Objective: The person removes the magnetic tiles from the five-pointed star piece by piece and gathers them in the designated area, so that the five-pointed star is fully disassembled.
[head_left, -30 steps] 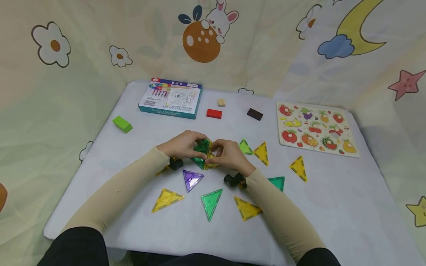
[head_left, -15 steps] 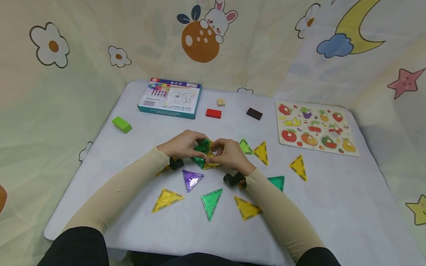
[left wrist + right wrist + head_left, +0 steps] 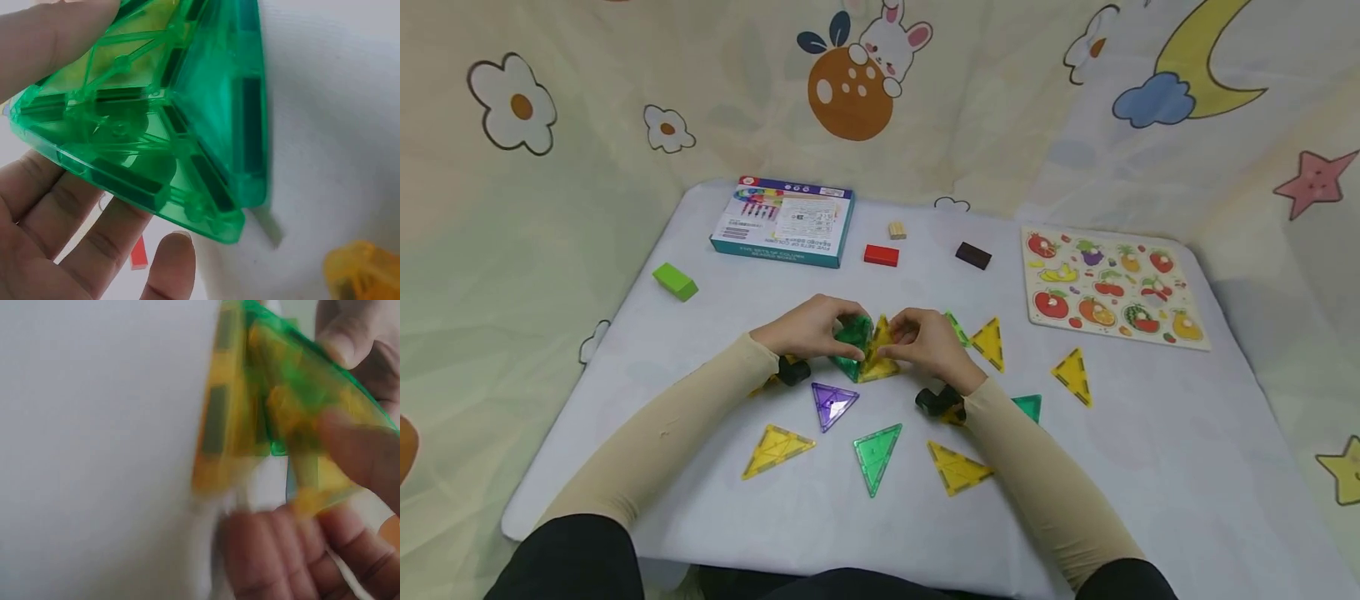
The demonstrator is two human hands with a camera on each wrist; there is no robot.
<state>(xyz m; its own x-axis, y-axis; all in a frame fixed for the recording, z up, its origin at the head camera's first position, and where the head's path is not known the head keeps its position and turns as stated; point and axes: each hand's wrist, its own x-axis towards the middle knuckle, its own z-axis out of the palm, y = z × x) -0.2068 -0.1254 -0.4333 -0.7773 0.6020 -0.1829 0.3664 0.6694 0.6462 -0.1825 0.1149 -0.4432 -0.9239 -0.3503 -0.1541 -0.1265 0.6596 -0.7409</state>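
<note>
At the middle of the table, my left hand (image 3: 808, 327) pinches a see-through green triangular magnetic tile (image 3: 853, 333). In the left wrist view, the thumb lies on top of this green tile (image 3: 125, 150) and the fingers are under it. A second, teal-green tile (image 3: 250, 125) meets it at an angle. Opposite, my right hand (image 3: 934, 346) holds a yellow triangular magnetic tile (image 3: 880, 335) between thumb and fingers, tilted up beside the green ones. Another yellow tile (image 3: 215, 425) lies low along the table in the right wrist view, which is blurred.
Loose triangular tiles lie around: a purple one (image 3: 833, 405), a green one (image 3: 877, 457), and several yellow ones such as this yellow tile (image 3: 777, 448). Behind are a box (image 3: 786, 221), a red block (image 3: 882, 255), a black block (image 3: 973, 255), a green block (image 3: 675, 282) and a fruit puzzle board (image 3: 1112, 287).
My right hand has shifted slightly right, drawing the upright yellow tile away from the green tile, so a gap shows between them. The left hand has barely moved.
</note>
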